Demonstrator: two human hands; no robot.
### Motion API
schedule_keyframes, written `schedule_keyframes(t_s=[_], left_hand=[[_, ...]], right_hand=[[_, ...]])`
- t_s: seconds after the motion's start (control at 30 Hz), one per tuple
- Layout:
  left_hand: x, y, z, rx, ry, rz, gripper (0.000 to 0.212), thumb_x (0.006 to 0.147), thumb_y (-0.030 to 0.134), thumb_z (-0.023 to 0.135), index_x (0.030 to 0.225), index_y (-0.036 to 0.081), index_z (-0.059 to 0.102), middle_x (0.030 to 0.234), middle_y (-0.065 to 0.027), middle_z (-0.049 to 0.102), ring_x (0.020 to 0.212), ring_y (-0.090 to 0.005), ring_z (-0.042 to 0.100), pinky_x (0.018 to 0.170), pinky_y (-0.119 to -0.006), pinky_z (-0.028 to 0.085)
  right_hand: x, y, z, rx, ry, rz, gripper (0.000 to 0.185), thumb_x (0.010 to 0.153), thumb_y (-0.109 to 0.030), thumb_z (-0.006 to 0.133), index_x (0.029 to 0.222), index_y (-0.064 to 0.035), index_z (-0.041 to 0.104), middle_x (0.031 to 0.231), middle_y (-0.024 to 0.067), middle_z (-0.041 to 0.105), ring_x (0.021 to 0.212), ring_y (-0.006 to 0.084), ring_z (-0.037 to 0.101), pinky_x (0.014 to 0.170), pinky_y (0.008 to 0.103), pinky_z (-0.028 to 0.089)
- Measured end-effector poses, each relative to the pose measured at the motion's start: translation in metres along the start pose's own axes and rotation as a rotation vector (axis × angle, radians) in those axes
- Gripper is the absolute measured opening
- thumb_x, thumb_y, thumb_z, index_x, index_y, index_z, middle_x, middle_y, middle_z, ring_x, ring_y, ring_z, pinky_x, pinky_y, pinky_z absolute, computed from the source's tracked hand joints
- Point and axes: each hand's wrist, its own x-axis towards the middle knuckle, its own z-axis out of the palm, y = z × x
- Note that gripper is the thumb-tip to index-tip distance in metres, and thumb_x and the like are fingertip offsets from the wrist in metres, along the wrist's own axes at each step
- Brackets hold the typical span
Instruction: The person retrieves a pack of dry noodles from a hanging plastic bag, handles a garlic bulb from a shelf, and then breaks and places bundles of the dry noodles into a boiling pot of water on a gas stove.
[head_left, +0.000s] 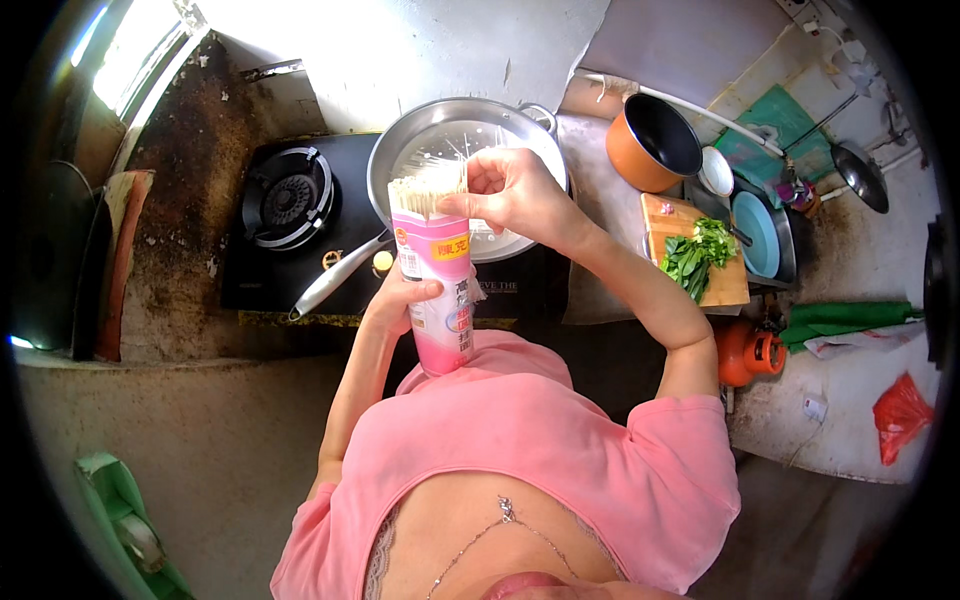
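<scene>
In front of my chest, my left hand (393, 301) grips a pink and white printed packet (444, 330). It is upright with its top torn open. Pale dried noodles (421, 193) stick out of the opening. My right hand (529, 196) has its thumb and fingers pinched on the noodles at the packet's mouth. Just beyond is a wide stainless-steel pan (390, 154) with bubbling liquid and some noodle strands. My right hand and the packet hide part of the pan. Its long handle (341, 277) points toward me on the left.
A black gas stove (251, 277) carries the pan, with a bare burner (287, 196) at left. On the right are an orange pot (634, 161), a white bowl (716, 172), a wooden cutting board (664, 217) with chopped greens (694, 262), a blue basin (754, 232) and an orange gas cylinder (739, 354).
</scene>
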Motion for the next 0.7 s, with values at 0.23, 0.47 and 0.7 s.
schedule_keyframes(t_s=[0.23,0.47,0.7], left_hand=[[0.002,0.009,0.009,0.012,-0.033,-0.045,0.077,0.058,0.025,0.082,0.121,-0.001,0.045,0.105,-0.0189,0.06,0.089,-0.03,0.063,0.077,-0.041,0.052],[0.002,0.006,0.0,-0.094,-0.141,-0.065,0.083,0.056,0.025,0.082,0.124,-0.002,0.043,0.111,-0.0227,0.057,0.095,-0.0338,0.062,0.081,-0.044,0.051],[-0.001,0.002,-0.002,0.006,-0.019,-0.083,0.072,0.059,0.02,0.076,0.121,-0.003,0.046,0.106,-0.0197,0.059,0.092,-0.0297,0.062,0.081,-0.041,0.051]], right_hand=[[0.013,0.011,0.0,-0.121,-0.033,-0.123,0.022,0.073,-0.02,0.074,0.076,0.0001,0.064,0.063,0.0029,0.061,0.058,0.006,0.054,0.055,0.0225,0.044],[0.019,0.002,-0.014,-0.063,-0.172,-0.058,0.017,0.077,-0.02,0.071,0.079,-0.0045,0.065,0.061,-0.0023,0.056,0.055,0.0024,0.048,0.049,0.0187,0.037],[0.036,0.005,-0.03,-0.012,-0.104,0.02,0.02,0.078,-0.025,0.071,0.076,-0.0069,0.064,0.056,-0.0041,0.052,0.046,0.0003,0.04,0.039,0.0166,0.024]])
